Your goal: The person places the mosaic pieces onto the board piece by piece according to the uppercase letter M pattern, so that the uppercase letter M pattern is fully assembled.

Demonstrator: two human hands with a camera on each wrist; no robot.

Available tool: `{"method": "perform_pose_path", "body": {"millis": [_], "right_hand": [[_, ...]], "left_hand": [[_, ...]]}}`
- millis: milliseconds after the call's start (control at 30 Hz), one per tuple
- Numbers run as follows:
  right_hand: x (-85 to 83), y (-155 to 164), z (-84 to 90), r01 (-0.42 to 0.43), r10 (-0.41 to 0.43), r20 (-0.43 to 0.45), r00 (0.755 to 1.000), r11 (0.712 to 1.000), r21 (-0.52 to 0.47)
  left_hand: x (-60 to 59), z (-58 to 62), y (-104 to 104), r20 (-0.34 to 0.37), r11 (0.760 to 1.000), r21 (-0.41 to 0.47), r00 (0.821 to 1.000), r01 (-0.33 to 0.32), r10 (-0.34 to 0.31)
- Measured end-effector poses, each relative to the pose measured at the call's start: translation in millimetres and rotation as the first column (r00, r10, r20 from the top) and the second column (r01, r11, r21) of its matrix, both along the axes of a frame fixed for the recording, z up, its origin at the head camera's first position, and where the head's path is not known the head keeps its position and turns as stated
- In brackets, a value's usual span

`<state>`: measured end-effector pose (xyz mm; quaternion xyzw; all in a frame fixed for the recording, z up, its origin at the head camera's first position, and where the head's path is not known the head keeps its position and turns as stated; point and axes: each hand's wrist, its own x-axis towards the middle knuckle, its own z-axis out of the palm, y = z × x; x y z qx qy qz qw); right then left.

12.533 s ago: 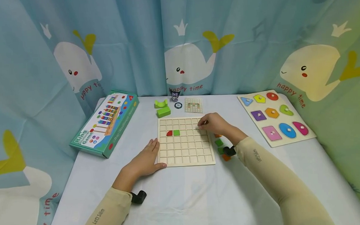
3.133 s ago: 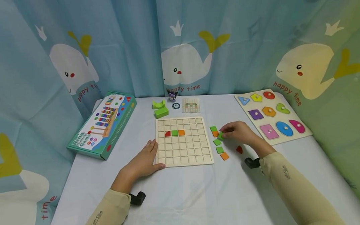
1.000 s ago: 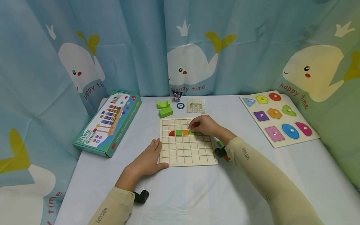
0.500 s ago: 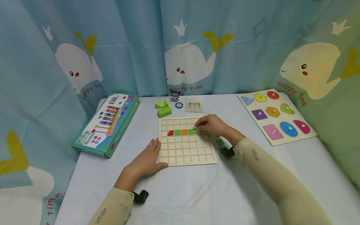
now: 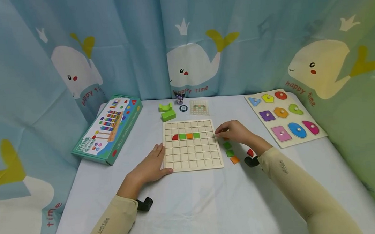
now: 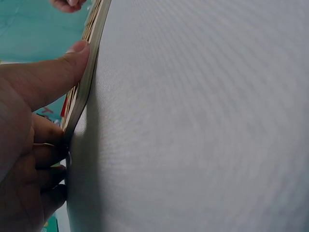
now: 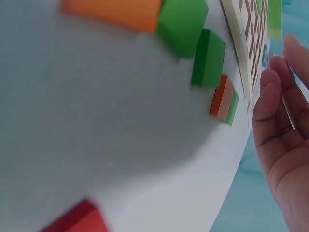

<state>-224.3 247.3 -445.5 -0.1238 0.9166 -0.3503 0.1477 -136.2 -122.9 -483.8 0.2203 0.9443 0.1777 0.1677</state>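
My left hand point(image 5: 148, 165) rests along the left edge of a wooden grid board point(image 5: 192, 158), its thumb at the front left corner. In one row of the board lie a red quarter-circle tile point(image 5: 175, 137), a green tile point(image 5: 182, 136), an orange tile point(image 5: 189, 135) and another green tile point(image 5: 196, 135). Just past the board's right edge hovers my right hand point(image 5: 235, 131), fingers loosely bent. The right wrist view shows nothing between its fingers. Below it lie loose green tiles point(image 5: 229, 153), an orange tile point(image 5: 234, 160) and a red tile point(image 5: 250, 152).
Behind the board are green blocks point(image 5: 168, 115), a figurine point(image 5: 179, 97), a round chip point(image 5: 183, 108) and a pattern card point(image 5: 199, 107). A game box point(image 5: 107, 129) lies at left, a knobbed shape puzzle point(image 5: 285, 118) at right. Curtains surround the white table.
Over the earlier frames, an orange tile and then a second green tile joined the row on the board. My right hand has since let go and moved right, off the board. My left hand stays put.
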Motion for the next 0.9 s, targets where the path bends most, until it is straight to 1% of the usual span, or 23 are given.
{"method": "perform_pose_path", "body": {"millis": [267,467,567,700,900], "right_hand": [[18.8,24,1.8,0.013,-0.009,-0.081,0.997,0.999,0.045],[32.6,44,2.1,0.059,-0.054,-0.055,0.997,0.994,0.088],[38.3,55,2.1,0.093,-0.089,-0.041,0.995,0.991,0.101],[45.5,68,2.4,0.107,-0.103,-0.041,0.994,0.988,0.110],[57.2,84,0.2,0.105,-0.101,-0.037,0.994,0.988,0.117]], "left_hand": [[1.7,1.4,0,0.012,1.000,0.017,1.000,0.001,-0.001],[3.0,2.0,1,0.009,1.000,0.006,1.000,0.003,-0.004],[3.1,2.8,1,0.006,1.000,0.010,1.000,0.007,-0.007],[3.4,4.2,1,0.011,1.000,0.009,1.000,0.009,-0.009],[3.6,5.1,1,0.014,1.000,0.007,1.000,0.007,-0.008]]}}
